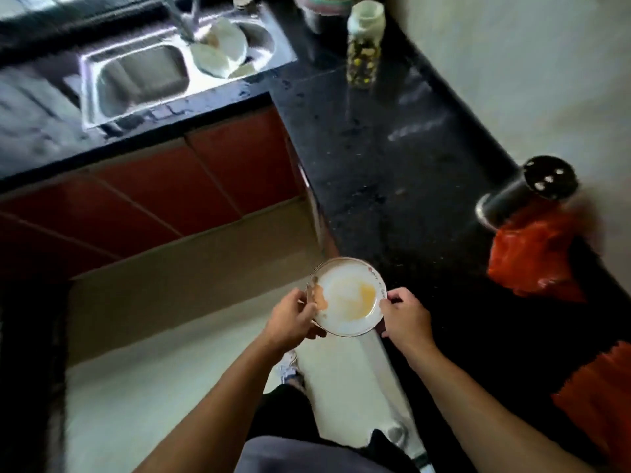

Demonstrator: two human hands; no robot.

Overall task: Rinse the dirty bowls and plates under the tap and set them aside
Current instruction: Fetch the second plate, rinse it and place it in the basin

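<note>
a small white plate [346, 297] with a thin dark rim line is held in the air above the pale floor, just off the front edge of the black countertop [382, 158]. yellow-orange smears sit in its middle and a brownish patch marks its left edge. small red characters are printed along its right rim, too blurred to read.

the left hand [293, 317] grips the plate's left edge, fingers curled under and thumb on top by the brown patch. the right hand [404, 315] pinches the right rim, thumb on top and fingers closed beneath. the plate lies between the two hands, tilted slightly toward the viewer.

far up and to the left, a steel double sink [143, 76] is set in the counter, with more white dishes [222, 49] stacked under the tap [182, 23]. on the counter to the right of the sink stands a patterned bottle [363, 52] with a pale cap; its print cannot be read. nearer, by the wall, a dark metal cup [526, 192] lies tipped beside an orange plastic bag [536, 257]. red cabinet doors [164, 189] run under the sink.
</note>
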